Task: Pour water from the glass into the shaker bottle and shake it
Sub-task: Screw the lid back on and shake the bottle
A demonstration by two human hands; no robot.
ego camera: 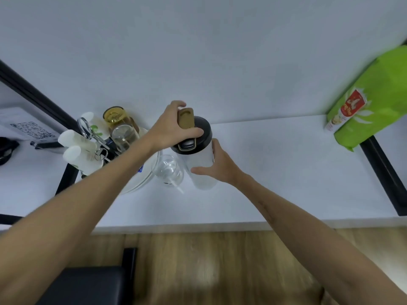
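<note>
A white worktop (275,164) is seen running across the middle of the view, set against a pale wall, with a strip of wooden floor (220,260) below its front edge and a dark seat (88,285) at the lower left. A bright green bag (372,95) with a red label is propped at the far right end of the worktop, well apart from everything else. At the left, a rack (92,137) is crowded with upturned white cups, an amber glass and a clear tumbler, and the rim of a clear plate (143,183) shows just beside it under the left forearm. The shaker bottle (202,172) is stood upright near the middle of the worktop, its frosted body topped by a black lid (201,133) whose tan flip cap (186,118) is raised. The left hand (169,126) is placed over the lid, its fingers (176,105) curled round the far edge behind the flip cap and the thumb pressed against the near side of the lid, so that the lid is gripped. The right hand (217,166) is wrapped round the bottle's body from the right, the thumb laid across the front and the other fingers hidden behind it. The glass (168,170), clear and upright, is stood on the worktop just to the left of the bottle, close to it; whether the two touch cannot be told, nor can any water level be made out in the glass.
</note>
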